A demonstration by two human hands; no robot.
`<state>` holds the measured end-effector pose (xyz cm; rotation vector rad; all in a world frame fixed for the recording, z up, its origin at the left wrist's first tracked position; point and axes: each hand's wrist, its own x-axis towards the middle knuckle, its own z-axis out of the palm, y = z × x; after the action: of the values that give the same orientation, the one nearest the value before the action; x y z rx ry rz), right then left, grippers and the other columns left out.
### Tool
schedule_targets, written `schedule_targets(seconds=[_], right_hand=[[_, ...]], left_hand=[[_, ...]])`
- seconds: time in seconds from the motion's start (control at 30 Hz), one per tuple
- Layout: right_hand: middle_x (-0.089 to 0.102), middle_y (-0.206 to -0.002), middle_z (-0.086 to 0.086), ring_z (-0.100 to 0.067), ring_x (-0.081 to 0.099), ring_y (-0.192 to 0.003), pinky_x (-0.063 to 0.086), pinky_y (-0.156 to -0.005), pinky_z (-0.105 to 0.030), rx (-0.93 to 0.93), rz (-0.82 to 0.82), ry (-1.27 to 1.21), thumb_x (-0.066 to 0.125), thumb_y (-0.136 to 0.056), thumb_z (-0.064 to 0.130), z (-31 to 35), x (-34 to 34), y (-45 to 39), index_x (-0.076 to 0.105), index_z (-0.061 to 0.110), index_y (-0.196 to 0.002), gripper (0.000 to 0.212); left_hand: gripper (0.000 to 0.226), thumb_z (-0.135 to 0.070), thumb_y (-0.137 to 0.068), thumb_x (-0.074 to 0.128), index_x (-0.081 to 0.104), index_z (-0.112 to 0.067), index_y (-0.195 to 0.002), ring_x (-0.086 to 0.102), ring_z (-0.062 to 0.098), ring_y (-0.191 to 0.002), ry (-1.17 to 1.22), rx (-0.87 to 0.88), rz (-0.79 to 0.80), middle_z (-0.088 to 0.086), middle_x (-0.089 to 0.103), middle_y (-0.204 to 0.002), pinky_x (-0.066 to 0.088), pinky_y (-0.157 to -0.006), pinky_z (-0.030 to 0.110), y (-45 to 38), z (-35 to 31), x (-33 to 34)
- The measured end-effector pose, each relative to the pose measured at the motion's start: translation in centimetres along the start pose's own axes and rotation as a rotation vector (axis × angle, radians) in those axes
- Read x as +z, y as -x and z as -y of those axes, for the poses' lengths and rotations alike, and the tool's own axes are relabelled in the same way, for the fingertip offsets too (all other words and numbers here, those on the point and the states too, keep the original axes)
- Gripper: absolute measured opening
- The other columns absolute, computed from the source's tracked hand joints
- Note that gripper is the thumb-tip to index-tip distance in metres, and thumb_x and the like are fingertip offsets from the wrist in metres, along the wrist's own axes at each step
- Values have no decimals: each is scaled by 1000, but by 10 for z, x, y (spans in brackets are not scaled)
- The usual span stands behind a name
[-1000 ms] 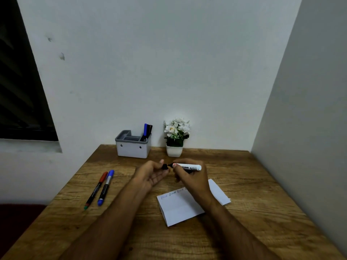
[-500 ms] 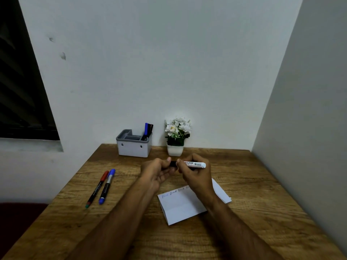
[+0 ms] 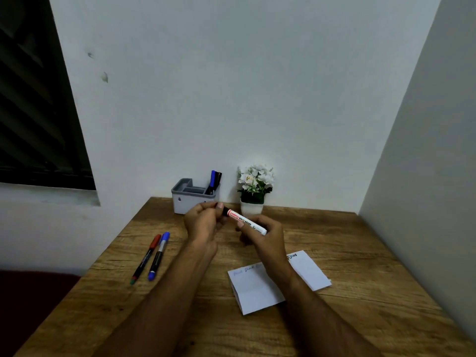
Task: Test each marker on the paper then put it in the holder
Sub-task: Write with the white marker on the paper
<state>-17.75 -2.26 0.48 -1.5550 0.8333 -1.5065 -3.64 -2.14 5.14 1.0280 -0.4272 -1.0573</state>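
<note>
Right hand [image 3: 268, 234] grips the white marker [image 3: 247, 222] above the table [image 3: 360, 253]; left hand [image 3: 203, 222] pinches its black cap end; risk: a loose cap drops off over the holder [image 3: 190, 199].

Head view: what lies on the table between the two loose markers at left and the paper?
Only the person's left forearm crosses above that stretch; the wooden table between the loose markers and the paper looks bare in the head view.
</note>
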Motion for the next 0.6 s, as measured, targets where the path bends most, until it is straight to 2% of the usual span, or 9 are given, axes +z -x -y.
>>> schedule_targets(seconds=[0.1,0.2,0.27,0.37,0.47,0.6], right_hand=[[80,-89,-15,-20,75,-76,61,-68,-30,60,-19,25,76,-91,3,-8,4,-6,80,4,-101,11],[81,-100,-5,-14,76,-88,61,-77,-27,-1,99,235,76,-92,7,-18,19,-21,78,10,-115,23],[80,-105,1,-6,73,-90,56,-76,-19,-68,175,397,74,-93,11,-19,34,-33,77,14,-120,27],[80,-99,0,-1,70,-85,53,-71,-15,-121,163,492,75,-91,11,-15,54,-53,79,14,-114,23],[79,-88,1,-8,72,-80,58,-73,-25,-166,110,548,79,-88,13,-11,73,-75,80,13,-101,13],[80,-83,-3,-14,74,-77,63,-74,-39,-213,83,596,76,-90,13,-15,94,-108,80,11,-95,6]], left_hand=[[18,5,-82,72,70,0,-100,70,20,-79,-84,196,-24,13,73,-91,60,-65,27,-13,-15,-13],[23,2,-80,76,71,-3,-102,73,20,-81,-129,276,36,13,75,-89,59,-68,26,-23,-22,-21],[26,-1,-78,79,72,-5,-102,74,20,-85,-150,339,82,12,76,-91,57,-71,24,-30,-25,-25],[29,-6,-77,81,73,-4,-105,74,13,-85,-312,487,120,8,76,-92,57,-72,20,-42,-29,-31],[28,-8,-76,83,75,-3,-103,73,9,-83,-489,587,131,5,77,-90,59,-79,25,-54,-36,-34],[26,-6,-73,84,76,-6,-99,71,1,-75,-622,668,116,1,76,-87,57,-75,16,-78,-51,-30]])
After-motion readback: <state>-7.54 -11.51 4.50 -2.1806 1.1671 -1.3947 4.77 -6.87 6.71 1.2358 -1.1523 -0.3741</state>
